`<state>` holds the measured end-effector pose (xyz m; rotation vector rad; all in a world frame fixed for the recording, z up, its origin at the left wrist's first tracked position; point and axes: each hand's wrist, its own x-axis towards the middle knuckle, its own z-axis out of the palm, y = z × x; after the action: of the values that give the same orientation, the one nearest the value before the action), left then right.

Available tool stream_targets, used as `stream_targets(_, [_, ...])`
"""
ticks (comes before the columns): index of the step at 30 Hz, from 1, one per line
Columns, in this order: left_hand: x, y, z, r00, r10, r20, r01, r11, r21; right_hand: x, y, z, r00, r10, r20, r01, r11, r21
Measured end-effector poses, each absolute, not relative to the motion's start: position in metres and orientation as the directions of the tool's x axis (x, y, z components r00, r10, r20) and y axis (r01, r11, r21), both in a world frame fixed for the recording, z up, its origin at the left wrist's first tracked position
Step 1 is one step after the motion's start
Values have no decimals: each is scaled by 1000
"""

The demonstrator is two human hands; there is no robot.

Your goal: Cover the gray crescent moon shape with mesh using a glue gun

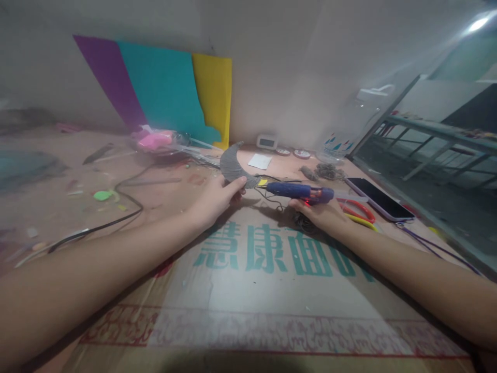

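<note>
A grey crescent shape (232, 163), apparently wrapped in yarn, is pinched in my left hand (229, 190) by its lower part, its upper tip pointing up. My right hand (320, 213) is closed on a blue hot glue gun (291, 189), which lies level and points left. A small red light glows on the gun near my fingers. The nozzle with a yellow patch (263, 182) meets the right end of the crescent; whether they touch I cannot tell. Dark grey yarn (305, 221) hangs below the gun and beside my right hand.
Purple, teal and yellow sheets (159, 93) lean on the wall. A phone (378, 198) and red-handled scissors (357, 207) lie right. Behind are grey yarn (328, 171), white paper (260, 161) and a small clock (267, 142). A black cable (134, 199) crosses the left side; printed cardboard (252, 290) lies in front.
</note>
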<state>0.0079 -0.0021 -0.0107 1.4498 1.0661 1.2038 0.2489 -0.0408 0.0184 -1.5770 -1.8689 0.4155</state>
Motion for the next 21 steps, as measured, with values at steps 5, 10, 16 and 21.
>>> stream_targets(5, [6,1,-16,144,971,193,86,-206,975,248,-39,15,-25,964,263,776,185,-603])
stream_targets(10, [6,1,-16,144,971,189,88,-203,975,252,-37,11,-81,952,294,773,246,-585])
stream_targets(16, [6,1,-16,150,970,191,90,-205,975,251,-39,13,-32,960,278,795,193,-575])
stream_targets(21, [6,1,-15,134,976,169,93,-182,979,253,-38,9,-41,957,289,791,208,-576])
